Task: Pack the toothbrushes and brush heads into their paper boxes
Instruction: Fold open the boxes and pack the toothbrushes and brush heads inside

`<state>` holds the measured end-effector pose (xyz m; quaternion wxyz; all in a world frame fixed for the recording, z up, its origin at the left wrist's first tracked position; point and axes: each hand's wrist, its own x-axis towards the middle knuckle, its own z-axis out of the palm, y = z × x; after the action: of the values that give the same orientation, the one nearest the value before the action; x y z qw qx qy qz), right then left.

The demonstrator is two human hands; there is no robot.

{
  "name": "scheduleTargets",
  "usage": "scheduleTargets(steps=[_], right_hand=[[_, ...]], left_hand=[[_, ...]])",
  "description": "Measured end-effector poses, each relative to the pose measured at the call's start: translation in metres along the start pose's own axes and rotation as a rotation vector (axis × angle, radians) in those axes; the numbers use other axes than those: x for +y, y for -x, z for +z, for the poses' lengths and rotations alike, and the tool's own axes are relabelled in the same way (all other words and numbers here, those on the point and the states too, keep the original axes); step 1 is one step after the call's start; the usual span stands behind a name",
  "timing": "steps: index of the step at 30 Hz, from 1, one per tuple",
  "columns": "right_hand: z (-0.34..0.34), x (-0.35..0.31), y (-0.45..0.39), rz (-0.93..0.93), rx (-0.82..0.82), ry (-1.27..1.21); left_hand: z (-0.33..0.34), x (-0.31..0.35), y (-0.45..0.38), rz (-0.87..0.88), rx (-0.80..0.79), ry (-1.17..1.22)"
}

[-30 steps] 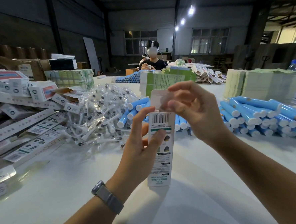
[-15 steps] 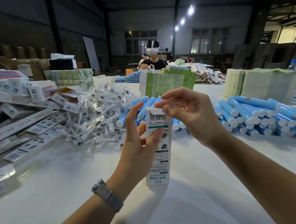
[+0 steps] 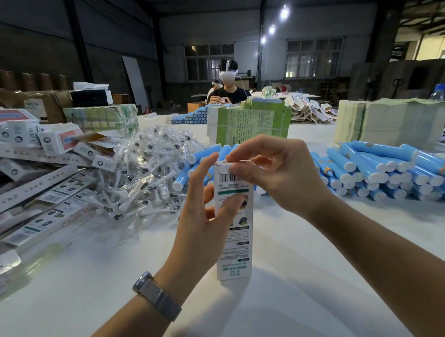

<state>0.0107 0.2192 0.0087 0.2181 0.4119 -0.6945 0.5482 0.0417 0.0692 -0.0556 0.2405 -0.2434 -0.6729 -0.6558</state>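
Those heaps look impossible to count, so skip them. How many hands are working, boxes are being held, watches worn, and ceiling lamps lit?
Hands: 2, the left hand and the right hand
Box held upright: 1
Watch on the left wrist: 1
Lamps lit: 3
Total: 7

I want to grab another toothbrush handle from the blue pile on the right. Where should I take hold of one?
Take a top-layer handle in the blue pile by its white capped end, which faces you. Come from the front and above, since lower ones are pinned.
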Motion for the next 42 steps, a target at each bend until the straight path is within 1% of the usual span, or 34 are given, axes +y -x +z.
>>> scheduleTargets(steps=[4,9,13,22,28,32,37,42], right_hand=[[0.002,0.002,0.000,-0.013,-0.031,-0.035],[0.005,0.000,-0.001,-0.014,-0.029,-0.002],[0.002,-0.003,-0.003,-0.003,-0.040,0.052],[-0.007,-0.013,-0.007,0.038,-0.051,0.072],[-0.014,-0.022,-0.011,0.060,-0.117,0.196],[-0.010,-0.019,-0.010,0.074,-0.130,0.150],[-0.014,-0.011,-0.006,0.153,-0.164,-0.015],[-0.013,-0.004,-0.006,0.145,-0.215,-0.043]], left_hand=[[-0.001,-0.002,-0.001,0.015,0.016,-0.014],[-0.001,-0.002,-0.001,0.016,0.034,-0.006],[-0.001,0.000,0.000,0.009,0.006,0.011],[-0.001,0.004,0.003,0.014,-0.054,0.008],[-0.003,0.003,0.002,0.012,-0.082,0.002],[-0.006,0.004,0.002,0.031,-0.076,-0.013],[-0.006,0.005,0.000,0.025,-0.064,0.020],[-0.007,0.001,0.002,0.059,-0.058,0.048]])
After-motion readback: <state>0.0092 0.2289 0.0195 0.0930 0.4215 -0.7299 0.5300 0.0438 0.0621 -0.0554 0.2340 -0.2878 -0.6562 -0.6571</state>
